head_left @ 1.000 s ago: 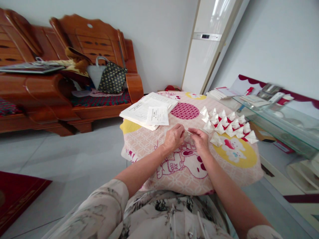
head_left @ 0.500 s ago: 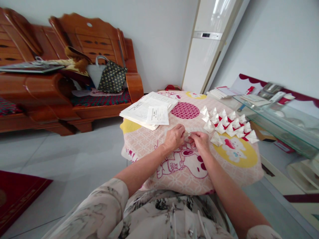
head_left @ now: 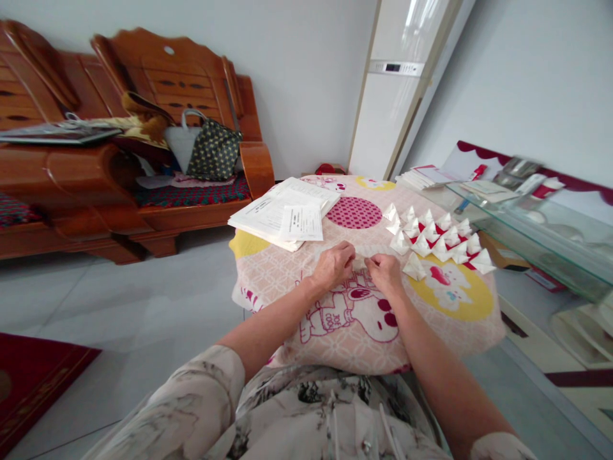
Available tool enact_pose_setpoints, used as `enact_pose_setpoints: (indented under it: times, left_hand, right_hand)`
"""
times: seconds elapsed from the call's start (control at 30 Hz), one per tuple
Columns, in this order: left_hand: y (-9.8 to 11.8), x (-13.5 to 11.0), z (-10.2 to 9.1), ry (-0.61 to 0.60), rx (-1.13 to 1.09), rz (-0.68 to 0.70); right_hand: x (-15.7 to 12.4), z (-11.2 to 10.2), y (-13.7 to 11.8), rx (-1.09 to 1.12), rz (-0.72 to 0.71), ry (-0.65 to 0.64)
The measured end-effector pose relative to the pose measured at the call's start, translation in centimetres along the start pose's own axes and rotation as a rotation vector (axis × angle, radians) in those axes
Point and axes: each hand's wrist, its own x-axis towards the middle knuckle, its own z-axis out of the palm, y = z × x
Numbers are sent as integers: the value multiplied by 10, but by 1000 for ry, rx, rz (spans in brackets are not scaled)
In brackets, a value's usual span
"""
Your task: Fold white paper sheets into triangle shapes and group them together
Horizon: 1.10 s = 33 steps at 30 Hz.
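Note:
My left hand [head_left: 334, 265] and my right hand [head_left: 384, 273] are close together over the patterned tablecloth [head_left: 282, 271], fingers closed in a pinch. Between them shows a small piece of pale paper [head_left: 359, 262], mostly hidden by the fingers. Just right of my right hand stands one folded paper piece [head_left: 414, 267] with pointed corners. Beyond it are several more white folded paper pieces [head_left: 422, 246] in rows, with red showing between them. Past my left hand lies a stack of printed sheets [head_left: 263, 214], with a smaller printed slip [head_left: 301, 223] on top.
To the right is a glass shelf [head_left: 541, 233] with metal bowls [head_left: 517, 167] and a red marker [head_left: 477, 171]. Papers [head_left: 421, 179] are piled at the table's far right. A wooden sofa [head_left: 191, 217] with bags [head_left: 215, 150] stands at the left. A tall white cabinet-like unit [head_left: 383, 115] is behind.
My two hands have drawn slightly apart, with the pale paper still between them. The fingers of my right hand are curled in more. The folded pieces and the sheets stay where they were.

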Motion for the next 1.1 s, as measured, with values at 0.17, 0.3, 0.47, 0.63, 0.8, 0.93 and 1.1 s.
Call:
enact_pose_setpoints:
  times: [0.17, 0.3, 0.47, 0.63, 0.8, 0.93, 1.1]
  left_hand:
    - [-2, 1, 1, -35, -59, -22]
    - [-8, 3, 1, -27, -118, -28]
    - [-14, 5, -1, -47, -165, -61]
    - [-13, 6, -6, -114, -235, -90]
    - [-22, 10, -10, 3, -492, -160]
    - [-34, 12, -11, 136, -637, -313]
    - [-36, 10, -11, 180, -706, -458]
  right_hand:
    - [0, -3, 2, -68, -73, 8]
    - [-1, -4, 10, 42, 62, -115]
    - [-2, -2, 26, 295, 197, -240]
    - [-1, -5, 29, 303, 100, -184]
    - [-1, -10, 21, 444, 177, -41]
    - [2, -11, 24, 517, 115, 72]
    - [7, -6, 35, 463, -99, 29]
